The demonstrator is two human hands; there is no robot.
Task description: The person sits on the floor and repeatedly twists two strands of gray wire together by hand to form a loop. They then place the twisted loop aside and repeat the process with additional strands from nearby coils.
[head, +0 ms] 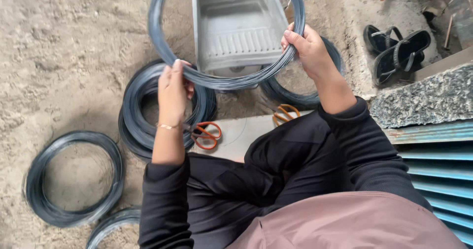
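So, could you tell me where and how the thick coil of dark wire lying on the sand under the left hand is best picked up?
Take the thick coil by its outer left arc, coming from above. It lies flat on the sand, so fingers can hook through the open centre and wrap the bundle. Its right side sits under the left hand and beside the orange-handled scissors, so that side is probably more awkward.

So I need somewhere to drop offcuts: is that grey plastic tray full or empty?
Empty as far as shown: the grey tray shows a bare ribbed floor; its far end is cropped, seen through the wire coil.
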